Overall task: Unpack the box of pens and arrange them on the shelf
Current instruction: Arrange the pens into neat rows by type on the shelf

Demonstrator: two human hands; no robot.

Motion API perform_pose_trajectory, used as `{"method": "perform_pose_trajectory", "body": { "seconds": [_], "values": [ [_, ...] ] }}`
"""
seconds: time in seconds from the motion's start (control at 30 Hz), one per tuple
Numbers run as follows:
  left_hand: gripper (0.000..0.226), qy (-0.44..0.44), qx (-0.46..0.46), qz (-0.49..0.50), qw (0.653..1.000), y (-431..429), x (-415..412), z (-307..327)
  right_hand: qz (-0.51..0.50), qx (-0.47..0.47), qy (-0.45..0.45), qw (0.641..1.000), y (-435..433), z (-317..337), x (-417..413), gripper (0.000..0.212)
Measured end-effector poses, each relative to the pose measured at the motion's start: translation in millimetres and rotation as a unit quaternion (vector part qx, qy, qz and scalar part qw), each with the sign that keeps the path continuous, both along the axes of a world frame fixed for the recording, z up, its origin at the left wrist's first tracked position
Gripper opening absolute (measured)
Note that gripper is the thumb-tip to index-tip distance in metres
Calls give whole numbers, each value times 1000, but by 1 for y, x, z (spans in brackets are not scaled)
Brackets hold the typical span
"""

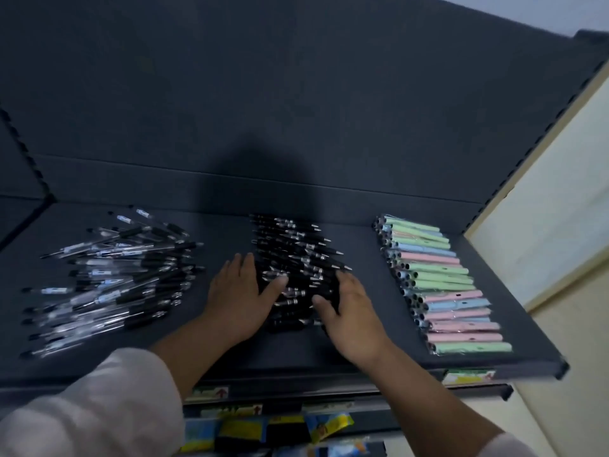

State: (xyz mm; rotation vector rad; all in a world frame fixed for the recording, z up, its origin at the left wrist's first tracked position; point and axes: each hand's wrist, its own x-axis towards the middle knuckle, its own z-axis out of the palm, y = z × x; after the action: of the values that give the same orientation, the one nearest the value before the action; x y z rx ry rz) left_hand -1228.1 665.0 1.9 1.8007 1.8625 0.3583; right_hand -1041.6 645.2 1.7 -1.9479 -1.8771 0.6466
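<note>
On mid shelf (362, 352), black pens (296, 255) are flanked by flat hands, nothing gripped: left hand (235, 293) at the pile's left side, right hand (354, 313) at its near right; pens lie left-to-right, equally reachable

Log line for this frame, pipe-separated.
stage: arranging black pens | left hand: open, on pile's left side | right hand: open, on pile's right side | clear pens: left | pastel pens: right
</note>
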Motion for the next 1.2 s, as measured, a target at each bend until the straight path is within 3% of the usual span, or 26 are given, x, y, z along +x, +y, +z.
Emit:
{"method": "perform_pose_trajectory", "body": {
  "seconds": [0.17,0.33,0.63,0.73,0.87,1.2],
  "values": [
    [78,-56,25,15,998,-15,27,-1,-24,14,-2,1000,-12,3,-11,70],
    [79,-9,67,65,996,4,8,-5,-64,41,22,997,15,7,5,60],
    [77,-26,91,27,995,6,11,-7,-28,34,77,996,37,-4,9,59],
    [88,-2,44,-23,999,-12,23,-1,-21,47,71,996,34,-5,11,59],
    [129,100,-14,-137,985,-18,22,-2,11,34,26,999,33,-4,15,61],
    [99,98,51,-263,958,-3,0,-6,9,12,26,1000,46,2,22,62]
  ]
}}
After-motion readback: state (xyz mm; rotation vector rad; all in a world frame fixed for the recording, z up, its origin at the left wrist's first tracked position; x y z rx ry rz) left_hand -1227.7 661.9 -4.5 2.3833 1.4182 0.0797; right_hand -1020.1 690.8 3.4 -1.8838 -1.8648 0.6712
